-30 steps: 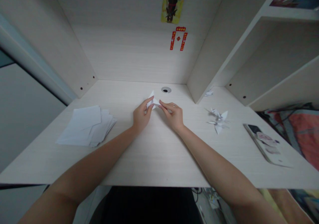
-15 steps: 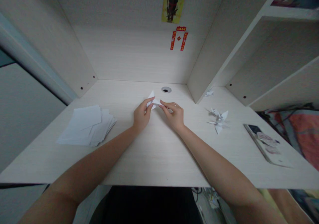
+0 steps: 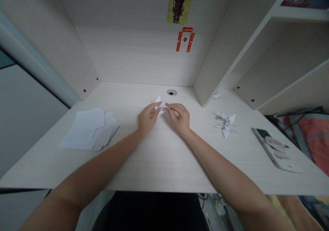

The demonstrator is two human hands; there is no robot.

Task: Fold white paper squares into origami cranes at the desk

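A small folded white paper [image 3: 162, 105] is held between my two hands above the middle of the desk. Its left side is pinched between the thumb and fingers of my left hand [image 3: 147, 118]. My right hand [image 3: 180, 117], with a ring on one finger, pinches the right end. One pointed flap stands up beyond the left fingertips, and another part shows below them. The fingers cover much of the paper, so its full shape is hidden.
A stack of white paper sheets [image 3: 87, 130] lies on the left of the desk [image 3: 164, 162]. Folded paper cranes [image 3: 226, 123] sit to the right, with another paper piece [image 3: 216, 96] behind. A phone [image 3: 275, 150] lies further right. Behind my hands is a round cable hole [image 3: 171, 92].
My left fingertips have shifted slightly right, closer to the right hand. The upright flap has dropped a little and moved right, and the gap between the hands is narrower.
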